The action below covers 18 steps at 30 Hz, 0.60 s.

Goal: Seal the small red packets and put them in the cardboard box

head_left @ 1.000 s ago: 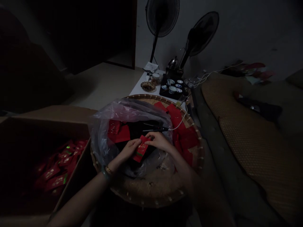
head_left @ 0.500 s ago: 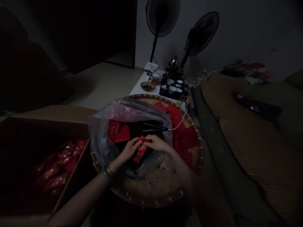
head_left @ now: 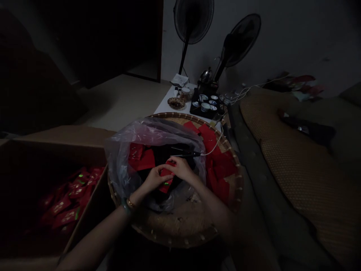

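Hands closed in | left hand [head_left: 152, 180], right hand [head_left: 180, 169]: one red packet [head_left: 166, 177]

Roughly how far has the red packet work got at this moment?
Done: many red packets lie in the cardboard box. In hand: left hand and right hand together hold one red packet over the plastic bag. Left: loose red pieces on the woven tray.
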Each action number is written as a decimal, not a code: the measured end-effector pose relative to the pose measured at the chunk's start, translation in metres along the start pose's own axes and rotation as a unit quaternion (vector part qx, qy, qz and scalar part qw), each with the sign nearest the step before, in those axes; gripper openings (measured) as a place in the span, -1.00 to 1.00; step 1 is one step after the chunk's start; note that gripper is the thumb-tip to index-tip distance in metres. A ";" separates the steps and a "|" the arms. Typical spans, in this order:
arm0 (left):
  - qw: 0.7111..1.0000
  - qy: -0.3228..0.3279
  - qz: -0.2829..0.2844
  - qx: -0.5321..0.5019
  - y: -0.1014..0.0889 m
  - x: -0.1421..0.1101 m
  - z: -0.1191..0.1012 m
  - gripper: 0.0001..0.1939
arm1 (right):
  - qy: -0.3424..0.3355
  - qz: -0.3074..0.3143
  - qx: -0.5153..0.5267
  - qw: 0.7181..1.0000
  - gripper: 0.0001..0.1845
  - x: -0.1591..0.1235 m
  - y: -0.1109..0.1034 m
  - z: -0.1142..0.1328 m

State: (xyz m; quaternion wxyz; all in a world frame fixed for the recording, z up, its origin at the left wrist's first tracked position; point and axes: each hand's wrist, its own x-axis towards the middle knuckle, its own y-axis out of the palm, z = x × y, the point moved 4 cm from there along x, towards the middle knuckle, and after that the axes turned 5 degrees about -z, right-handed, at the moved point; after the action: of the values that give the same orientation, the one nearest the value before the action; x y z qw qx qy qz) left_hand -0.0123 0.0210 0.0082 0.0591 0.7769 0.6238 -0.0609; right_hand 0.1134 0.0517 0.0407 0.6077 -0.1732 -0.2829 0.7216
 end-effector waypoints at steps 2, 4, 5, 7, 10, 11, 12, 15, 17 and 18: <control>1.000 -0.028 -0.004 -0.005 0.000 0.000 0.002 -0.57 | -0.037 -0.002 -0.074 0.997 -0.70 0.002 0.003 0.006; 0.998 -0.065 -0.005 -0.011 -0.001 0.000 0.006 -0.57 | -0.059 -0.008 -0.113 0.992 -0.67 0.004 0.005 0.009; 0.997 -0.080 0.000 -0.017 -0.001 0.000 0.007 -0.57 | -0.069 -0.008 -0.118 0.991 -0.66 0.005 0.006 0.009; 0.993 -0.106 0.018 -0.040 0.000 -0.001 0.010 -0.57 | -0.088 -0.008 -0.111 0.990 -0.66 0.007 0.009 0.009; 0.987 -0.136 0.043 -0.080 0.003 -0.003 0.011 -0.57 | -0.093 -0.003 -0.091 0.991 -0.67 0.010 0.011 0.007; 0.985 -0.142 0.040 -0.089 0.003 -0.003 0.011 -0.58 | -0.090 -0.007 -0.087 0.992 -0.67 0.011 0.010 0.006; 0.984 -0.146 0.033 -0.094 0.002 -0.003 0.011 -0.58 | -0.087 -0.019 -0.088 0.992 -0.68 0.013 0.007 0.005; 0.984 -0.145 -0.004 -0.102 0.000 -0.002 0.011 -0.57 | -0.094 -0.088 -0.132 0.983 -0.74 0.019 -0.012 0.000; 0.983 -0.139 -0.034 -0.114 -0.003 0.000 0.011 -0.55 | -0.114 -0.098 -0.193 0.970 -0.67 0.022 -0.023 -0.005; 0.982 -0.136 -0.048 -0.123 -0.004 0.002 0.011 -0.53 | -0.124 -0.082 -0.225 0.963 -0.54 0.023 -0.025 -0.009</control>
State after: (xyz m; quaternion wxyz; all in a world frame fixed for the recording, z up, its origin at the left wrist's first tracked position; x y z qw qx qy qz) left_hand -0.0165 0.0215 -0.0032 0.2351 0.7175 0.6492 -0.0918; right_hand 0.1342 0.0782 0.0511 0.5701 -0.1906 -0.5240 0.6034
